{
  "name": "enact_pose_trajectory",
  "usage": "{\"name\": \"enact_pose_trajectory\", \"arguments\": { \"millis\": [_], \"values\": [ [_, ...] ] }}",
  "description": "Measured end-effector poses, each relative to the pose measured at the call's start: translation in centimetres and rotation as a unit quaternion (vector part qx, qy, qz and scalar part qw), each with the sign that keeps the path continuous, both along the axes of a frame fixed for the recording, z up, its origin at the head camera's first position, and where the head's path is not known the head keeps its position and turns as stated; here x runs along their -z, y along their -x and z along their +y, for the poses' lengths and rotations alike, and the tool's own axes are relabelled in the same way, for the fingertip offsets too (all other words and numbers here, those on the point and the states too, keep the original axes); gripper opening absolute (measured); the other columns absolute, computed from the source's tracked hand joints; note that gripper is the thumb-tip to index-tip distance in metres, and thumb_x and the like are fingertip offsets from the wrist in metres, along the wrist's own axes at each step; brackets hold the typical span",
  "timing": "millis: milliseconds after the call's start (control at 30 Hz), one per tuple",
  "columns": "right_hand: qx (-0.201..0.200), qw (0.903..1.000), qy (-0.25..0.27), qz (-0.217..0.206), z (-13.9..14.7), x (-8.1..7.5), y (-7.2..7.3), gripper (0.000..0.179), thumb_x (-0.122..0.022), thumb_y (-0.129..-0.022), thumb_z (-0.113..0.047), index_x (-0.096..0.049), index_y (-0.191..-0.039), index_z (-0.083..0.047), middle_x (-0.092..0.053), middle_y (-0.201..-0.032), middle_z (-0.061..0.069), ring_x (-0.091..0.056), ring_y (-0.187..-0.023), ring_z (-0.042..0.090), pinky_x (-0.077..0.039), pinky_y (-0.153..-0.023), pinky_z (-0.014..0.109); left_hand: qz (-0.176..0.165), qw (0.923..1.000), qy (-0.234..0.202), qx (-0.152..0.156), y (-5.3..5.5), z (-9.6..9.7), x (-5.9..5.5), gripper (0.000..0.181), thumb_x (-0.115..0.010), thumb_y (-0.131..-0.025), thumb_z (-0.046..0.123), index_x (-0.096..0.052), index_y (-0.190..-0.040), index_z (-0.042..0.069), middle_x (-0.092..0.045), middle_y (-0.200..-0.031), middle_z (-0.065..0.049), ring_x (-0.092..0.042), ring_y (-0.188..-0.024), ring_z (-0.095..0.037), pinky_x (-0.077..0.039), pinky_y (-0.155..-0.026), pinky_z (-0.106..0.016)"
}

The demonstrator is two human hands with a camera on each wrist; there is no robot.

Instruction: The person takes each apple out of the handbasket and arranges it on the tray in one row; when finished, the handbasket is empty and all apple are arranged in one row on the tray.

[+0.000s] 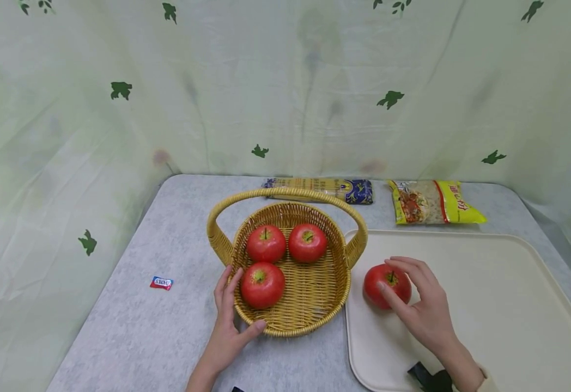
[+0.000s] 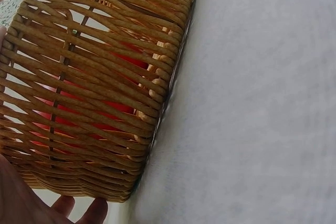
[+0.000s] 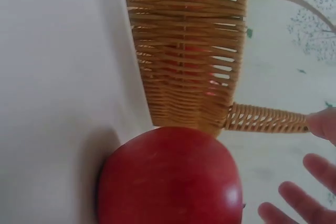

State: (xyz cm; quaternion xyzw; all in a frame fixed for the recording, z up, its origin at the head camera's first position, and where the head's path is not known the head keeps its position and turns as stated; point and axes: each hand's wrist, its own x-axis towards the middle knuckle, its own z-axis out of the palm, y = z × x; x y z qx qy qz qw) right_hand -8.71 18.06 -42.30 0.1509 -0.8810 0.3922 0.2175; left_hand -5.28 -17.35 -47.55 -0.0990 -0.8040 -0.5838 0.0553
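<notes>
A round wicker basket (image 1: pixel 310 294) with a tall arched handle holds three red apples (image 1: pixel 263 285) toward its left and back. My left hand (image 1: pixel 224 335) rests at the basket's left front rim, fingers extended and thumb spread along the front. In the left wrist view, red shows through the gaps of the weave (image 2: pixel 79 66). A fourth red apple (image 1: pixel 397 284) sits on the left part of a cream tray (image 1: pixel 481 305). Over that apple my right hand (image 1: pixel 425 310) is spread, thumb and fingers apart. The right wrist view shows its fingertips (image 3: pixel 294 195) off the apple's surface.
Behind the basket lies a long blue and yellow packet (image 1: pixel 359 191). A yellow bag (image 1: pixel 464 207) with a clear window is behind the tray. A small red and blue wrapper (image 1: pixel 161 283) lies on the grey table (image 1: pixel 133 337) at left. A patterned curtain (image 1: pixel 285 81) closes off the back.
</notes>
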Motion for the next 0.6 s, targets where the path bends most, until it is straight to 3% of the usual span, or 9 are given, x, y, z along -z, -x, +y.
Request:
{"name": "enact_pose_trajectory", "arguments": {
  "millis": [233, 400, 600],
  "values": [
    [-0.043, 0.9977, 0.041, 0.033, -1.1, -1.3, -0.1, 0.04, -0.078, -0.073, 0.003, -0.067, -0.11, -0.008, -0.061, -0.114, 0.002, -0.054, -0.106, 0.016, -0.041, -0.089, 0.016, -0.001, 1.0, -0.002, -0.003, 0.0, 0.0, 0.0, 0.096, -0.076, -0.077, 0.01, -0.017, -0.152, 0.021, 0.006, -0.154, 0.006, 0.003, -0.139, -0.029, -0.01, -0.096, -0.073],
    [-0.089, 0.9905, 0.076, 0.071, -2.5, -2.2, 0.0, 0.042, -0.076, -0.071, 0.01, -0.068, -0.108, -0.009, -0.063, -0.11, 0.005, -0.057, -0.103, 0.018, -0.045, -0.086, 0.018, -0.001, 1.0, -0.004, -0.001, 0.0, 0.0, 0.1, 0.096, -0.075, -0.078, 0.009, -0.017, -0.152, 0.02, 0.007, -0.154, 0.005, 0.003, -0.139, -0.029, -0.009, -0.096, -0.073],
    [-0.148, 0.9773, 0.107, 0.108, -4.6, -2.8, 0.6, 0.027, -0.073, -0.078, 0.0, -0.069, -0.104, -0.005, -0.065, -0.103, 0.01, -0.059, -0.099, 0.021, -0.045, -0.088, 0.021, 0.001, 1.0, -0.004, 0.002, -0.1, 0.0, -0.2, 0.096, -0.076, -0.077, 0.009, -0.017, -0.152, 0.02, 0.007, -0.154, 0.005, 0.003, -0.139, -0.029, -0.01, -0.097, -0.071]
  ]
}}
